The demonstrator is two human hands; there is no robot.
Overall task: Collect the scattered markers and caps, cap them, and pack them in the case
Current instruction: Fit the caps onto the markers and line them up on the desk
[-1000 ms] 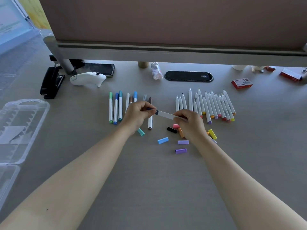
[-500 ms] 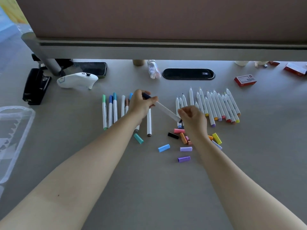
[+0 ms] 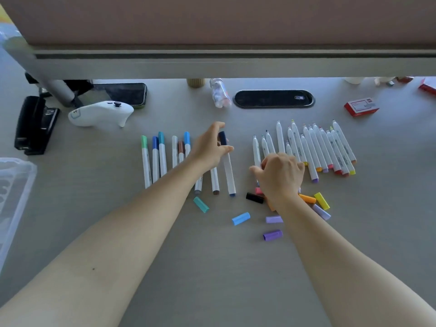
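While left hand (image 3: pixel 210 149) pinches navy-capped marker (image 3: pixel 227 166), cap above grip

One head-worn camera looks forward and steeply down from above the desk (image 3: pixel 212 291), close enough that both forearms enter from 6 o'clock. The partition (image 3: pixel 212 20) fills 12 o'clock (wide-angle, so its edges bow). No second view shares the scene.

An office desk is seen here: a fabric partition panel (image 3: pixel 212 17) at twelve o'clock, a cable grommet (image 3: pixel 273 98) set into the desktop (image 3: pixel 212 279), a black stapler (image 3: pixel 35 125) at ten o'clock.
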